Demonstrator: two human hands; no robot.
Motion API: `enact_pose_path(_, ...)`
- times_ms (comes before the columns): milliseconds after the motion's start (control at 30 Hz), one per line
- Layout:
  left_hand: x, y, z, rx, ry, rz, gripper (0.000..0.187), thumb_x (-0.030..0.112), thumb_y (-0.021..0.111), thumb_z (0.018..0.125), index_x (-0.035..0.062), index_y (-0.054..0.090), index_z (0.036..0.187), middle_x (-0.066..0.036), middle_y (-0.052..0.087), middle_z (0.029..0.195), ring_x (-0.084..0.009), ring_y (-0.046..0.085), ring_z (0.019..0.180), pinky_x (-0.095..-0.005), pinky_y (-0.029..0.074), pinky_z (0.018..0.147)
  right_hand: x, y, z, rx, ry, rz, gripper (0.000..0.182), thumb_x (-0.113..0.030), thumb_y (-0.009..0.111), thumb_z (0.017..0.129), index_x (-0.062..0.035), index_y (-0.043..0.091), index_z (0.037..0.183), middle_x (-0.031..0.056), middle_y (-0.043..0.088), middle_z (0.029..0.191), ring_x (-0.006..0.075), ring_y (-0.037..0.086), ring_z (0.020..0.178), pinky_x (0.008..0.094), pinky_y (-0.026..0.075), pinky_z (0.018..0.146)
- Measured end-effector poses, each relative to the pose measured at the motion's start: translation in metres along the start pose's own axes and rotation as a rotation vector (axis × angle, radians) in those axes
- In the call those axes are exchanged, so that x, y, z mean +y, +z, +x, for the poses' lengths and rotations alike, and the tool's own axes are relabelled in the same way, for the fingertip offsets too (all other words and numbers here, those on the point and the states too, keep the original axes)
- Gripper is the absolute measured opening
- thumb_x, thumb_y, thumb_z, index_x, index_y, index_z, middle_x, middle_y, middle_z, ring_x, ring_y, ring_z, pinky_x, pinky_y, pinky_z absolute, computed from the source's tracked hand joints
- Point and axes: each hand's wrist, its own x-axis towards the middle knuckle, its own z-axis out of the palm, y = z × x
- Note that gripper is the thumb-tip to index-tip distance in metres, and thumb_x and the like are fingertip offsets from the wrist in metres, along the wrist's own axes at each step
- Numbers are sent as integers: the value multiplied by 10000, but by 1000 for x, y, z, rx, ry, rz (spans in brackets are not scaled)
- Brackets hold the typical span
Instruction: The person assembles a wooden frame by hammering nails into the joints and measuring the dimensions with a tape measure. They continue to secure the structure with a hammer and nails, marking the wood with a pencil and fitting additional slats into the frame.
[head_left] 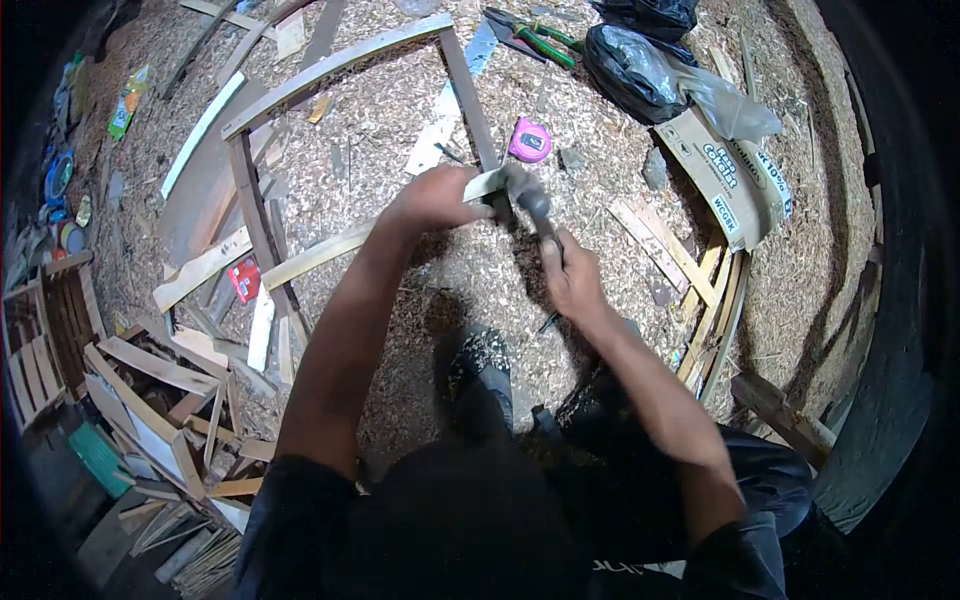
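Observation:
A rectangular frame of wooden strips (340,68) lies on the ground before me. My left hand (437,198) is closed around its near light-coloured strip (318,257), close to the right corner. In my right hand (573,278) is a hammer (536,204), gripped by the handle. The hammer's head, slightly blurred, is right at that corner, where the light strip meets the dark side strip (468,95). Just beyond the corner sits a pink tape measure (531,140).
Wood shavings (400,110) cover the ground. Green-handled pliers (545,45) and a black plastic bag (630,75) lie at the back. A torn cardboard box (730,180) and loose strips (665,250) are to the right. Scrap wood (150,360) is piled at left, near a red packet (243,281).

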Motion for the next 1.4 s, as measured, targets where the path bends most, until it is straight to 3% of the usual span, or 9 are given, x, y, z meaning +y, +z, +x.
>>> enact_pose_path(233,-2,4,13,-81,-140,138,445,315,738,732,1,680,1043,-234,694,965,-379,680,931,-445,521,829,-13,-54,32,-455,-377,-520,508,-561,522,957,-61,608,957,184,664,697,378,657,579,474,544,557)
enact_pose_path(600,23,-4,3,-117,-216,56,379,287,732,774,-25,682,984,-260,684,946,-395,682,908,-460,523,797,-19,-51,36,-270,-305,-433,511,-570,551,936,-61,595,929,173,677,732,357,674,594,466,550,543)
enact_pose_path(733,20,-2,6,-67,-179,164,389,312,729,740,17,703,993,-246,695,942,-385,689,893,-451,527,792,-27,-54,30,-421,-560,-501,502,-561,556,935,-62,604,918,176,687,755,366,671,609,460,555,568)
enact_pose_path(833,27,-1,2,-46,-211,143,375,291,720,748,20,705,1007,-249,694,938,-381,691,897,-451,527,793,-29,-52,38,-411,-215,-491,517,-570,538,941,-59,610,919,170,686,750,364,671,609,470,551,566)
enact_pose_path(1000,9,3,11,-74,-101,149,350,261,735,794,1,683,1023,-248,687,921,-366,689,881,-431,512,782,-26,-42,21,-399,-494,-475,504,-573,525,948,-79,617,914,158,684,744,327,674,589,441,556,544)
enact_pose_path(1100,20,0,-3,-31,-157,94,357,265,744,801,-1,674,1027,-219,684,899,-331,693,877,-419,512,773,-32,-42,27,-316,-342,-455,498,-561,533,951,-72,615,903,163,680,728,323,673,580,437,554,534)
enact_pose_path(1133,4,7,7,23,-8,-96,316,277,627,816,22,704,986,-250,688,930,-382,688,890,-452,516,795,-39,-45,34,-287,-146,-423,479,-542,546,954,-71,615,898,163,670,696,315,673,574,432,558,536)
enact_pose_path(1267,3,8,-1,18,-93,-22,363,272,727,816,-10,667,1037,-192,697,907,-292,701,870,-399,530,799,-35,-45,20,-444,-286,-244,526,-564,543,950,-44,606,904,151,644,654,319,661,551,444,555,528)
enact_pose_path(1400,-11,12,13,14,17,163,430,299,750,748,5,677,1052,-215,699,858,-317,706,815,-420,539,781,-21,-28,-9,-331,-400,-315,456,-418,796,796,-36,566,891,153,661,708,355,665,607,449,552,574)
